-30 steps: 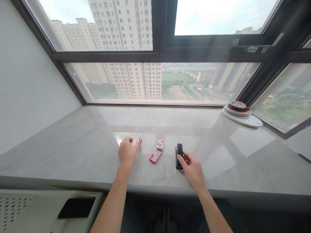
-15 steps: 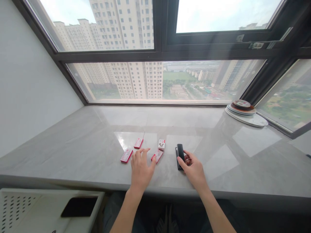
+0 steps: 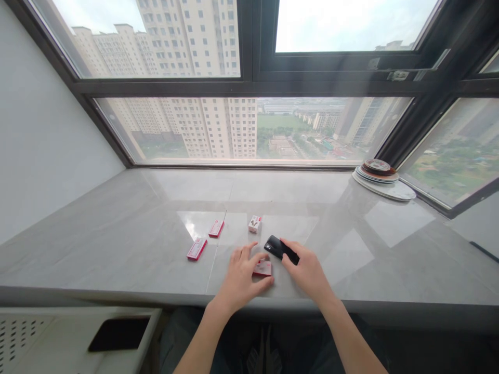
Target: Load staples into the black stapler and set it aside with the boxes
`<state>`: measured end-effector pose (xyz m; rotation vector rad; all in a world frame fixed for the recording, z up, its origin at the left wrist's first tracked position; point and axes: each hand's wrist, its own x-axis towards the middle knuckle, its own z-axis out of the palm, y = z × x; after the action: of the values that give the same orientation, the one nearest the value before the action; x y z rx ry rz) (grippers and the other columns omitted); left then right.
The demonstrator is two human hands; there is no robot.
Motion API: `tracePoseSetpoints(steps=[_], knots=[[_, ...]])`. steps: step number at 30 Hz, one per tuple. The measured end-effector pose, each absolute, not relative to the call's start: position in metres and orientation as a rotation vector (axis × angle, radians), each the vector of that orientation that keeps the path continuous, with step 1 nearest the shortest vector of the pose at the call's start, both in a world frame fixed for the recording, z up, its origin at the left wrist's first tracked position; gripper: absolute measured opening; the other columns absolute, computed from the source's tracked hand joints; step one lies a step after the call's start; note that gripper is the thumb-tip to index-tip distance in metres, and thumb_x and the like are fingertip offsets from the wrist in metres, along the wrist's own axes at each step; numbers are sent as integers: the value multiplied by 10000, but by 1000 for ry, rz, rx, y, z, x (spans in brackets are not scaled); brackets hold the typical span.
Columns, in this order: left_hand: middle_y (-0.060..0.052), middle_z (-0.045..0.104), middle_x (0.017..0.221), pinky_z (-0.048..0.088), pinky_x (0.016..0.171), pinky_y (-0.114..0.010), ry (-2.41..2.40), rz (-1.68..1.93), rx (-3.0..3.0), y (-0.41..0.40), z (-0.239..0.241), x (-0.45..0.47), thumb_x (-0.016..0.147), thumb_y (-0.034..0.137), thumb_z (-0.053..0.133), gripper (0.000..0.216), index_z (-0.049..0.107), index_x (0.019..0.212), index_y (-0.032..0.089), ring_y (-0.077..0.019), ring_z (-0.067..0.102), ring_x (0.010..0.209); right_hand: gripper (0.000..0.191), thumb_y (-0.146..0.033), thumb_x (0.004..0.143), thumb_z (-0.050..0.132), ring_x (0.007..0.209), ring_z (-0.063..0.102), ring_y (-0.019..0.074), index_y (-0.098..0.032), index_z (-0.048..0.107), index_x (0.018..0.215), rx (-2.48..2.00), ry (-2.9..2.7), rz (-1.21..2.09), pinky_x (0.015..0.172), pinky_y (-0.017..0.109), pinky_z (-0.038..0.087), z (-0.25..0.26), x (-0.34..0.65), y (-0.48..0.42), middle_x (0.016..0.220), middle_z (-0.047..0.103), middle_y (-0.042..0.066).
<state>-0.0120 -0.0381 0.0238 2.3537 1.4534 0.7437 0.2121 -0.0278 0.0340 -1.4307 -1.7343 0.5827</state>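
My left hand (image 3: 242,276) has its thumb and a finger closed around a flat red-and-white box (image 3: 264,268) near the counter's front edge. In my right hand (image 3: 311,270) is a black stapler (image 3: 276,246), gripped between thumb and fingers and pointing toward the upper left; its rear end is partly covered. Beyond the left fingertips stands a small white-and-red box (image 3: 254,224) with a dark picture on it. Off to the left lie two more flat red-and-white boxes, one nearer (image 3: 197,249) and one farther (image 3: 216,228).
The pale, glossy counter (image 3: 128,228) reflects the window. A stack of plates (image 3: 384,189) rests in its far right corner. Below the counter at left, a white perforated unit (image 3: 42,343) carries a dark rectangular object (image 3: 119,334). Dark window frames (image 3: 249,88) border the back.
My left hand took hold of the flat box, which moved nearer and turned. The stapler, upright along the view before, has swung leftward in my right hand. The view shifted slightly.
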Motion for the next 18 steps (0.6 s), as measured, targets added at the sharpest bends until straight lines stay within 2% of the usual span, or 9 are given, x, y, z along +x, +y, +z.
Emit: tracePoseSetpoints(steps=[2,4,6,9,12,14,18], knots=[[-12,375,1590,286,1219,-569,1360,700,2376,-45,29,-11,867,480,761,573,539,1388,391,-324,388,1422,428,-253,907,558,1195,651,234,-282,672,1318,-1422,-1810,569,1197,484,329,39,203,-25,1285,709,55],[-8,404,1577,257,1237,-578,1336,681,2380,-49,32,-12,895,463,735,589,500,1431,397,-313,394,1429,385,-280,904,592,1157,667,229,-286,681,1279,-1422,-1863,555,1245,539,195,44,188,-21,1243,724,45],[-22,441,1551,268,1235,-577,1348,678,2378,-50,34,-15,882,470,749,626,489,1444,379,-316,423,1407,351,-322,892,635,1119,675,228,-285,686,1237,-1415,-1883,557,1244,554,163,47,172,-17,1208,731,40],[-47,469,1523,327,1207,-567,1378,686,2372,-51,33,-19,807,527,813,731,494,1441,352,-333,459,1364,255,-343,856,682,1024,683,236,-254,714,1093,-1426,-1828,569,1170,514,311,49,150,-9,1084,752,45],[-45,452,1535,366,1186,-556,1432,687,2363,-52,31,-23,784,537,829,781,478,1459,363,-339,442,1379,178,-356,830,689,913,681,229,-234,705,959,-1372,-1634,691,987,426,474,52,143,-2,950,750,43],[-33,421,1561,373,1181,-556,1482,687,2356,-54,30,-24,795,514,821,765,475,1464,381,-343,422,1400,208,-394,856,648,940,687,221,-231,686,980,-1246,-1409,810,910,372,511,52,153,0,1002,752,56],[-31,435,1546,379,1183,-541,1485,697,2354,-56,33,-27,826,409,778,697,491,1461,392,-338,435,1395,324,-462,931,477,1133,666,237,-221,639,1075,-1109,-940,880,909,363,554,39,201,-5,1182,732,101]])
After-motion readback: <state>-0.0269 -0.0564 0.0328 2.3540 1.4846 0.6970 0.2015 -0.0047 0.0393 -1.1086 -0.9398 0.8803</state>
